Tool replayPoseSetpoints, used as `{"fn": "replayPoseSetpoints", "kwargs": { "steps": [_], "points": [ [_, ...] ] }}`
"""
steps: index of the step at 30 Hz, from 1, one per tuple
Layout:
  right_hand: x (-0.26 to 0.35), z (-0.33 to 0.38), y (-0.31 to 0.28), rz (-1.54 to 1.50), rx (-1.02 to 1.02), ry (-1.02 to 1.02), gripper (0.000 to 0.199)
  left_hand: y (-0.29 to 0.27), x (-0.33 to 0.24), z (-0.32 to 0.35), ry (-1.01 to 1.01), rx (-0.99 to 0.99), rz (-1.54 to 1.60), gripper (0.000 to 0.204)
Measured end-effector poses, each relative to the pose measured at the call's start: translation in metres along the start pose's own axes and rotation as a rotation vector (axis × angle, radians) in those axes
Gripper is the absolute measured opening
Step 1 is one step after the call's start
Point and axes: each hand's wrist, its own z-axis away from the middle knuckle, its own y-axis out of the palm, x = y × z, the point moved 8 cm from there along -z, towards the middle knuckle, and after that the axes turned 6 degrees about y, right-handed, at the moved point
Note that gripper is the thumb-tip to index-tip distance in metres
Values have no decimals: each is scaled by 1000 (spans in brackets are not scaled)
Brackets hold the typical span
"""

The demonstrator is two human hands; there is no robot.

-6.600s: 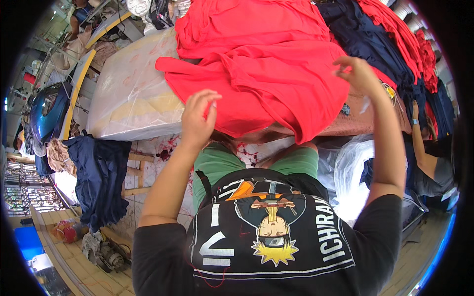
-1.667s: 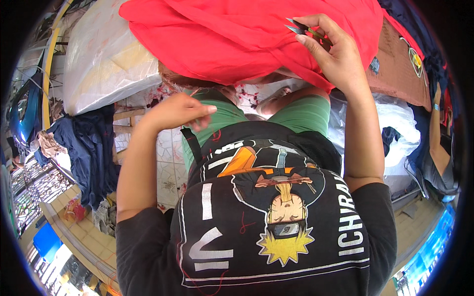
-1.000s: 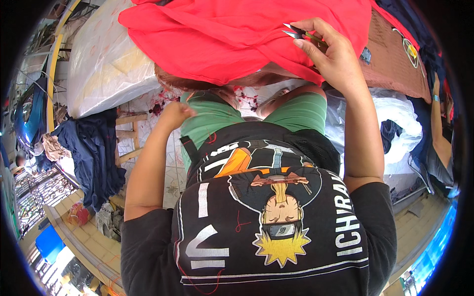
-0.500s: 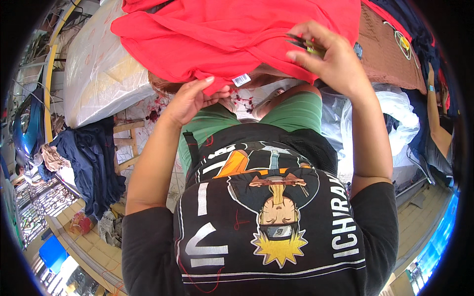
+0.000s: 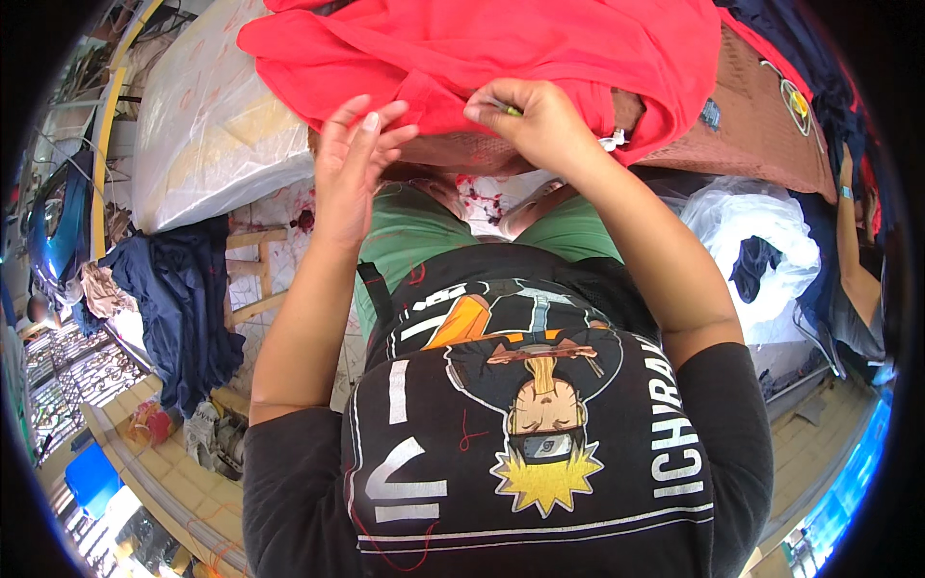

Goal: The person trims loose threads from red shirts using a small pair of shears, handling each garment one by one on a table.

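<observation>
A red garment (image 5: 482, 43) lies heaped over a brown-covered surface in front of me. My left hand (image 5: 356, 159) is raised at its near edge, fingers spread, with nothing in it. Over the cloth to the right, my right hand (image 5: 540, 120) is closed around a small pair of thread snips (image 5: 507, 109). Only a bit of their yellow-green handle shows; the blades are mostly hidden by my fingers. A small white tag (image 5: 612, 141) sits at the garment's near right edge.
A plastic-wrapped pale bundle (image 5: 207, 125) stands at the left, with dark blue cloth (image 5: 178, 308) hanging below it. White plastic bags (image 5: 752, 241) lie at the right. A coiled pale cord (image 5: 795, 101) rests on the brown cover. Another person's arm (image 5: 853, 231) shows at the far right.
My left hand has let go of the garment's edge and opened. My right hand has moved left and nearer with the snips. The red cloth has shifted, and its near edge lies differently.
</observation>
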Motion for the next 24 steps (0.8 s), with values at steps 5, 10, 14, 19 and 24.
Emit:
{"fn": "replayPoseSetpoints", "kwargs": {
  "steps": [5, 10, 14, 19, 24],
  "points": [
    [-5, -8, -10, -34, -45, 0, 19, 51, -50, 6, 731, 67, -1091, 47],
    [8, -8, -15, -39, -43, -32, 18, 67, -41, -13, 780, 170, -1144, 28],
    [3, -15, -30, -77, -112, 2, 16, 59, -56, 8, 779, 194, -1068, 13],
    [3, -21, -37, -162, -88, 72, 15, 1, 39, 38, -124, 915, -1504, 38],
    [8, -21, -41, -159, -128, -15, 18, 1, 81, 1, -189, 511, -1132, 55]
  ]
}}
